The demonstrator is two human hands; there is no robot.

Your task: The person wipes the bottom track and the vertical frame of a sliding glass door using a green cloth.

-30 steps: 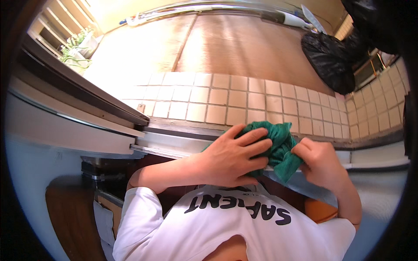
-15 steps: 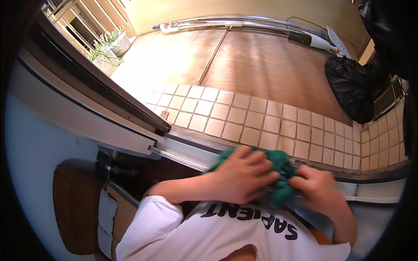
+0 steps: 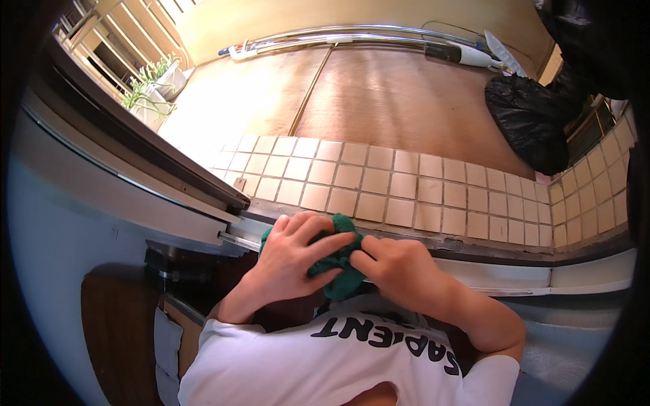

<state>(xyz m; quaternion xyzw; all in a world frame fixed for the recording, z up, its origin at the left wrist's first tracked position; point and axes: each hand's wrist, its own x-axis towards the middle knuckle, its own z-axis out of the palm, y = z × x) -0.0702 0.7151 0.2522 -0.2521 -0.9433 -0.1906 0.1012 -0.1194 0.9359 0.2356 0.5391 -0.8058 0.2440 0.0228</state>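
A crumpled green cloth [image 3: 344, 283] is bunched over the white window track [image 3: 474, 271], close to the end of the sliding frame. My left hand [image 3: 294, 254] lies over the cloth, fingers curled into it and bent around its upper side. From the right, my right hand [image 3: 396, 267] pinches the cloth's edge between thumb and fingers. Both hands nearly meet at the cloth. The part of the track beneath the cloth and hands is hidden.
Beyond the track runs a tiled ledge [image 3: 372, 177], then a brown board [image 3: 393, 101] with metal poles [image 3: 338, 39] along its far side. Black plastic bags [image 3: 528, 122] hang at right. Potted plants [image 3: 152, 95] stand far left, past the dark sliding frame [image 3: 149, 155].
Both hands and the green cloth have moved left along the track, toward the sliding frame. The cloth looks more tightly bunched now. The view has shifted slightly.
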